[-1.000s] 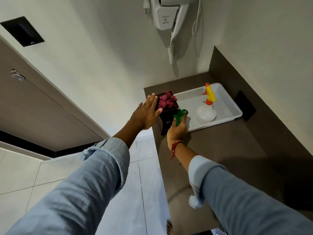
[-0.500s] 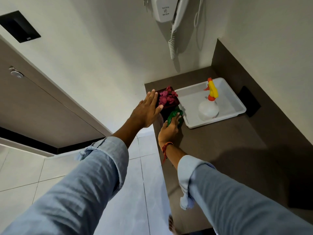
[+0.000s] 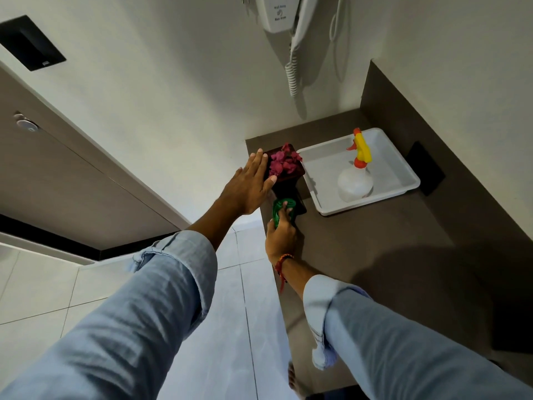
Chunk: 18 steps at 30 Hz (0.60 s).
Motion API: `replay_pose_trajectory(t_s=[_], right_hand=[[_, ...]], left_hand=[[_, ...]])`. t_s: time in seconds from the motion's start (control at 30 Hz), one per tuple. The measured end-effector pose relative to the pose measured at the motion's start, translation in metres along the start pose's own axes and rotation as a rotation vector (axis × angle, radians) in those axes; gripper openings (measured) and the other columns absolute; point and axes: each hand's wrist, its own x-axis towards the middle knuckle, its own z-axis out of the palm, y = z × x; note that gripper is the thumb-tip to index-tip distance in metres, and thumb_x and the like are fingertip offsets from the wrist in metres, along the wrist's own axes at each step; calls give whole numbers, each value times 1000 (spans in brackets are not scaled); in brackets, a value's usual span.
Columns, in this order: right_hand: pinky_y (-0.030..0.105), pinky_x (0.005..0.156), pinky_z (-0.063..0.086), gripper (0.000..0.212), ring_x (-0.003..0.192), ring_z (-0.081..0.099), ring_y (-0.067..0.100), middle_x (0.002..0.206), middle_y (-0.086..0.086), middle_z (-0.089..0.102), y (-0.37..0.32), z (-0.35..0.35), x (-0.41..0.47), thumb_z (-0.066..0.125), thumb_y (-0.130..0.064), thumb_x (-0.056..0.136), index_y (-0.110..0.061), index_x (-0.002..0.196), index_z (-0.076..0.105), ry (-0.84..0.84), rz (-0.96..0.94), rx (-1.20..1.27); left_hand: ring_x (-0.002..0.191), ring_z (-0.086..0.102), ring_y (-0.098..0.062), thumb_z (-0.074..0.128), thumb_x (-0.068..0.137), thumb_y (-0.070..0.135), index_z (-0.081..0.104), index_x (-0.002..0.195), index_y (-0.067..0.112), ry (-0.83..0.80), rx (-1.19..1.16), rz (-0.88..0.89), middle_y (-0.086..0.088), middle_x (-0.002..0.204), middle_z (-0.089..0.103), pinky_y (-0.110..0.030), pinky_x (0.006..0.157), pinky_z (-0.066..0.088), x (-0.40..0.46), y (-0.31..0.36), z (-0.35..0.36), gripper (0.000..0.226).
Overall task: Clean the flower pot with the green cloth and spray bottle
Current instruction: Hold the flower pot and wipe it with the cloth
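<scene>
A dark square flower pot (image 3: 291, 188) with pink flowers (image 3: 284, 162) stands at the left edge of the brown counter (image 3: 375, 255). My left hand (image 3: 249, 184) lies flat against the pot's left side, fingers stretched out. My right hand (image 3: 281, 235) presses a bunched green cloth (image 3: 281, 207) against the pot's near side, low down. The spray bottle (image 3: 356, 176), clear with a yellow and orange head, stands in a white tray (image 3: 403, 168) to the right of the pot.
A wall-mounted hair dryer (image 3: 284, 13) with a coiled cord hangs above the counter's back corner. A black socket plate (image 3: 427, 171) sits on the right wall panel. Left of the counter are a tiled floor and a brown door (image 3: 72, 180).
My right hand has slid the green cloth from the pot's right near corner leftward and down across its near side. My left hand stays on the pot's left side.
</scene>
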Motion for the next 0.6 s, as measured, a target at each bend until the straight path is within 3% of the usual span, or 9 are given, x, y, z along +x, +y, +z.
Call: replay_pose_trajectory(t_s=[0.17, 0.27, 0.37, 0.5, 0.6], right_hand=[[43, 100, 54, 36, 115, 64, 35, 123, 19, 69, 9, -28, 2, 54, -16, 98, -4, 132, 58, -135, -83, -50], [35, 89, 56, 35, 104, 68, 33, 113, 18, 72, 13, -46, 6, 51, -18, 99, -8, 132, 60, -209, -102, -44], [28, 81, 53, 35, 104, 68, 35, 114, 20, 71, 8, -50, 7, 52, -14, 97, -5, 130, 61, -37, -14, 41], [39, 95, 53, 39, 115, 64, 34, 126, 21, 66, 5, -50, 12, 49, -13, 99, -5, 136, 53, 257, 172, 79], [43, 100, 50, 41, 119, 62, 37, 130, 23, 63, 2, -42, 17, 50, -9, 99, -3, 139, 50, 308, 167, 75]], left_hand=[[155, -1, -27, 16, 102, 51, 0, 158, 10, -9, 6, 3, -11, 168, -3, -50, 124, 17, -1, 0, 0, 71], [155, -1, -26, 16, 102, 51, 0, 158, 10, -16, 15, 1, -10, 168, -3, -50, 124, 16, 0, 1, 0, 71], [155, -1, -27, 17, 103, 50, 0, 158, 9, -3, 12, 6, -11, 168, -2, -49, 124, 17, -1, 0, -1, 71], [155, -1, -27, 17, 102, 51, 1, 158, 9, 3, -3, 6, -11, 168, -2, -50, 124, 18, -1, -1, 0, 71], [155, -1, -26, 17, 102, 51, 2, 158, 10, 6, -5, 0, -10, 168, -2, -50, 124, 19, -1, -2, 1, 71]])
